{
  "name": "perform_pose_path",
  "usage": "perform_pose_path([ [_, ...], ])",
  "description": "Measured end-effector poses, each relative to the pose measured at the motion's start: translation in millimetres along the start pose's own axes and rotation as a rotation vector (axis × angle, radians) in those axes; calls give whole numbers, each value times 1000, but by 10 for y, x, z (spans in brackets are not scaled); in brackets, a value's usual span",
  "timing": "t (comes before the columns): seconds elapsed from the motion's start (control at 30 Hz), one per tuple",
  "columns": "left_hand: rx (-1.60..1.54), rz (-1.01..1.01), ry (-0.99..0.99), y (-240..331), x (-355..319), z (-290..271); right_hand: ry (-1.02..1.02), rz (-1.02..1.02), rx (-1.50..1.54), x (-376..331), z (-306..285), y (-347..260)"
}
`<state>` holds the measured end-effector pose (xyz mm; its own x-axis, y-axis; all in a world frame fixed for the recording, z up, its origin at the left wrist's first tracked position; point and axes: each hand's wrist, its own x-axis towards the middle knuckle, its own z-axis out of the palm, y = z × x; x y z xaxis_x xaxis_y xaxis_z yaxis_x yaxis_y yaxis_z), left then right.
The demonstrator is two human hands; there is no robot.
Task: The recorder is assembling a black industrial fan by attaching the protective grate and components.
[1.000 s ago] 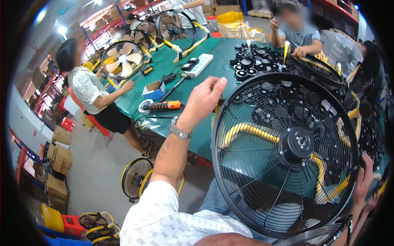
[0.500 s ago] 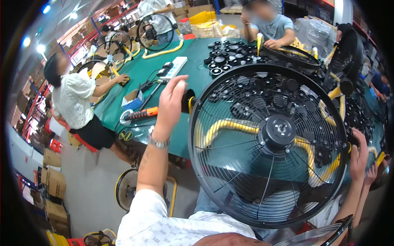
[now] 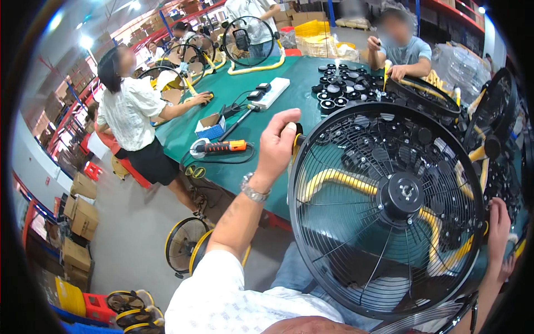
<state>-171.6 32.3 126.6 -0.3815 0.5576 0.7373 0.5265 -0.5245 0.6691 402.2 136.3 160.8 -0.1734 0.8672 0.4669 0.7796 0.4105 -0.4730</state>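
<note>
A large round black floor fan [image 3: 356, 267] with a wire grille, dark central hub and yellow tube stand faces me, tilted at the table's edge. My left hand [image 3: 276, 146], wearing a metal watch, has its fingers curled on the black side knob [image 3: 299, 139] at the fan's left rim. At the opposite rim my right hand [image 3: 498, 227] is closed at the other side knob, which its fingers mostly hide. Just beyond my right wrist shows part of another person's hand [image 3: 507, 268].
The green table [image 3: 245, 178] holds an orange-and-black power tool [image 3: 225, 146], a small blue box [image 3: 210, 127], a white power strip [image 3: 271, 93] and many black knobs [image 3: 345, 83]. Co-workers stand left and across. More fans [image 3: 186, 245] stand on the floor at left.
My view has swung left, so the scene sits further right. My left hand, raised with fingers stretched before, has curled onto the left knob. My right hand stays at the right rim.
</note>
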Motion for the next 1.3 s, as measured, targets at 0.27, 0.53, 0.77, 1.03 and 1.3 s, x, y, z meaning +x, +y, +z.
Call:
perform_pose_path([
  [0.27, 140, -160, -102, -32, 56, -2, -237, -17, -36, -25, -25, 226],
  [0.53, -105, -18, 6, -51, -49, 35, -43, 107, 188, 58, -19, 9],
  [0.77, 244, -337, -358, 6, 234, -119, 119, -464, -5, -201, 135, 216],
  [1.03, -53, 133, 6, -125, -104, 97, -264, 58, 268, 77, -78, -36],
  [1.3, 112, -316, -274, 79, 198, -108, 147, -468, -13, -323, 170, 146],
])
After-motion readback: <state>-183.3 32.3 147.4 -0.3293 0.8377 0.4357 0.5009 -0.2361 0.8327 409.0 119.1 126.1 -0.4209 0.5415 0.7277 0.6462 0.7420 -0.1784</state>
